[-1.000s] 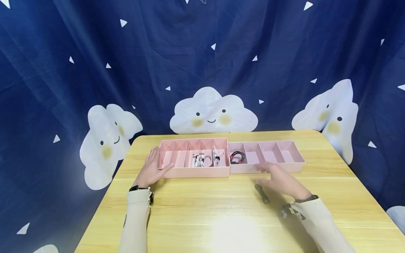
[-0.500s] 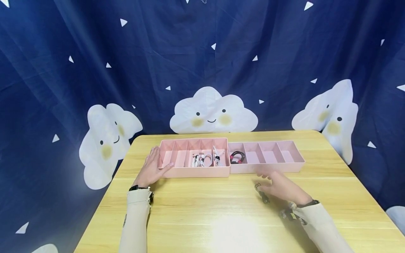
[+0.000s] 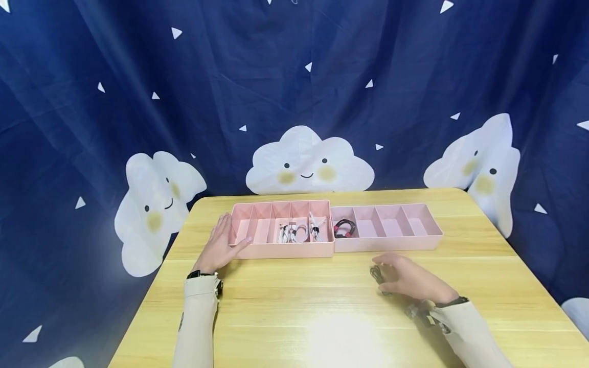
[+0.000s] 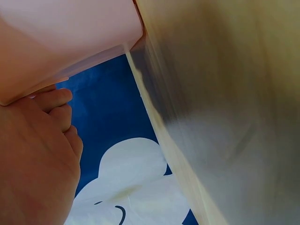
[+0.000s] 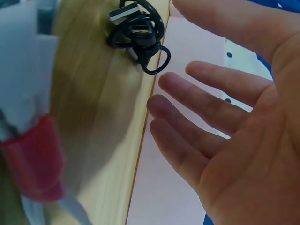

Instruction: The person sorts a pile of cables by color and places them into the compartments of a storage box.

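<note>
My left hand (image 3: 218,250) rests on the left end of a pink divided box (image 3: 280,250), its thumb along the front and its fingers along the left side. In the left wrist view, the folded-looking fingers (image 4: 61,110) lie against the box's edge. My right hand (image 3: 416,278) hovers low over a coiled black cable (image 3: 376,273), thumb and fingers apart and holding nothing. The right wrist view shows the cable's USB plug (image 5: 124,14) just beyond the spread fingertips (image 5: 166,82).
Bundled white cables (image 3: 294,233) fill three right-hand compartments of the pink box. A paler pink divided box (image 3: 391,244) adjoins it, with a black-and-red cable (image 3: 344,228) in its left compartment. Both stand toward the back of the wooden table (image 3: 276,296), before a blue curtain (image 3: 207,102).
My right hand has drawn back from the paler box's front wall toward me and down over the black cable. The left hand stays in place on the pink box.
</note>
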A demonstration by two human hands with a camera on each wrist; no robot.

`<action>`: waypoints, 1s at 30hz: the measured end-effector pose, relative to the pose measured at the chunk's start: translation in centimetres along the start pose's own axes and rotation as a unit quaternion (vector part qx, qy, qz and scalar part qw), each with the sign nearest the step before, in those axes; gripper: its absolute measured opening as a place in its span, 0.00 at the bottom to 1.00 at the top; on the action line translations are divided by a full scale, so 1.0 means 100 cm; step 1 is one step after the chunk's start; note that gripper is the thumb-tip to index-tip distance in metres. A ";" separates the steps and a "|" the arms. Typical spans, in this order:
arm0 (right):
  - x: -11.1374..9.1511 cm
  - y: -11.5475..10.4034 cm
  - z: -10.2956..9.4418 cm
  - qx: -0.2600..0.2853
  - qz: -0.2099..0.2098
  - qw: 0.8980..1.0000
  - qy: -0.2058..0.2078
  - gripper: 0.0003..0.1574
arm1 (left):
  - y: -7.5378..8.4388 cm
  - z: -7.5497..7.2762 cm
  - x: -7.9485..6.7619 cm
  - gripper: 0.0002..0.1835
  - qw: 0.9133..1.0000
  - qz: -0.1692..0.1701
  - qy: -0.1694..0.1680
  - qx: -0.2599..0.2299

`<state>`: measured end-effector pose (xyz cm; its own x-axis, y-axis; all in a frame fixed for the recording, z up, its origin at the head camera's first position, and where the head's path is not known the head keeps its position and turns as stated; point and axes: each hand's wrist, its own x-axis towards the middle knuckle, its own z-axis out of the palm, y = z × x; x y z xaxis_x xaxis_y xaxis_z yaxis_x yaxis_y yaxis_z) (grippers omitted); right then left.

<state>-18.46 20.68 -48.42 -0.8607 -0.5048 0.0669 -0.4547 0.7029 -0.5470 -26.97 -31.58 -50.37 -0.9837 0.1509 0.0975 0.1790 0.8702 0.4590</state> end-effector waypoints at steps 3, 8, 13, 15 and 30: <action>-0.003 0.000 0.001 -0.001 -0.009 1.000 -0.006 0.46 | 0.000 0.000 -0.001 0.63 1.000 -0.002 0.001 -0.001; -0.005 0.001 0.002 -0.004 -0.013 1.000 -0.024 0.51 | -0.001 0.001 -0.001 0.62 1.000 -0.006 -0.001 -0.005; -0.005 0.002 0.004 0.001 -0.020 0.999 -0.049 0.52 | -0.002 0.001 0.000 0.62 1.000 -0.004 -0.002 -0.003; -0.005 0.002 0.004 -0.001 -0.023 0.998 -0.050 0.52 | -0.002 0.001 0.000 0.62 1.000 -0.004 -0.003 -0.003; -0.006 0.005 0.007 -0.014 -0.002 0.999 -0.033 0.52 | -0.003 0.002 0.000 0.62 1.000 -0.007 -0.004 -0.001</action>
<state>-18.02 20.96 -49.30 -0.8417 -0.5398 0.0132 -0.4659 0.7136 -0.5232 -27.04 -31.72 -50.67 -0.9863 0.1423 0.0836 0.1649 0.8710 0.4628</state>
